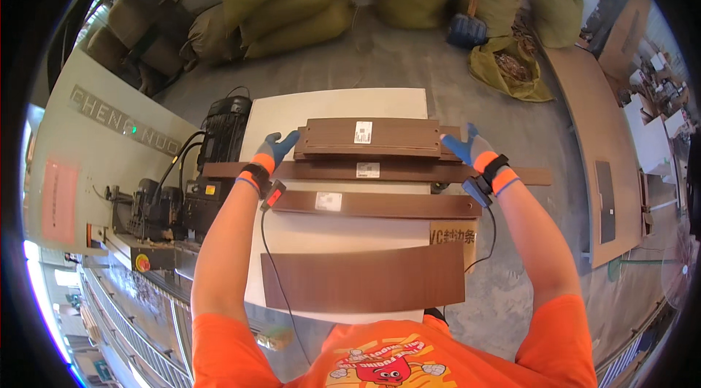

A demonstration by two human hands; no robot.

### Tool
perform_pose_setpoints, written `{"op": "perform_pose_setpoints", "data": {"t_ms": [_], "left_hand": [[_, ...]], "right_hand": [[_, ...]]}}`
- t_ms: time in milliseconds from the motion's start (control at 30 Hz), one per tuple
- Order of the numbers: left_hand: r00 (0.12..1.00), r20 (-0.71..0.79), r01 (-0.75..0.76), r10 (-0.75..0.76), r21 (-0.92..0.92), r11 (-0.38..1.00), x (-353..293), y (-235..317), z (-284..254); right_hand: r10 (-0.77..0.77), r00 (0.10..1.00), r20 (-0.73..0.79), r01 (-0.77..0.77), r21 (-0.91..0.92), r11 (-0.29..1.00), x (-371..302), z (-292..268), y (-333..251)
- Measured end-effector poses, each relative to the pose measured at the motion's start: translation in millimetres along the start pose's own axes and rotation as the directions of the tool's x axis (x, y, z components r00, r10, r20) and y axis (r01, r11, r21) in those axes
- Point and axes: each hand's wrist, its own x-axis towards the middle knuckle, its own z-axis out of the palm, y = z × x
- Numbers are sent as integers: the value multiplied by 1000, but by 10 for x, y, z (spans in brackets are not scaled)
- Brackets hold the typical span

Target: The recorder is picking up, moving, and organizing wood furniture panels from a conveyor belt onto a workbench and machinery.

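Both my hands wear blue-grey gloves with orange cuffs. My left hand [276,148] is at the left end of a short stack of brown boards [401,138], its thumb and fingers apart. At the right end is my right hand [469,146], also open, its thumb pointing in toward the stack's edge. Whether the fingertips touch the boards is hard to tell. The top board carries a white label [363,132]. Just nearer lies a longer brown strip [431,171], then another labelled brown board [409,205]. A wide, plain brown panel [365,278] lies closest to me.
The boards rest on a white tabletop [336,102]. A machine with a black motor [226,125] stands at left. Full sacks [292,1], a shovel [467,29] and an open sack of scraps [511,70] sit at the back. A long brown panel [584,118] runs along the right.
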Motion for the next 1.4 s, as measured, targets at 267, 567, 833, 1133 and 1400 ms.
{"op": "perform_pose_setpoints", "data": {"t_ms": [267,567,833,1133,1400], "left_hand": [[980,143,101,-139,246,964,237,435,436],[988,148,50,-47,-22,998,210,327,401],[958,-119,-260,262,30,965,-429,879,-433],[975,208,-16,84,-308,951,-2372,101,-689],[960,223,188,-170,-59,980,-2983,-1172,74]], "right_hand": [[456,707,540,-550,15,835,337,209,-273],[359,820,445,-526,340,780,251,253,-407],[177,958,224,-264,460,848,147,-883,-872],[130,879,458,-335,399,853,-1658,-1367,-1063],[244,820,517,-359,133,924,-2661,-566,-663]]}}
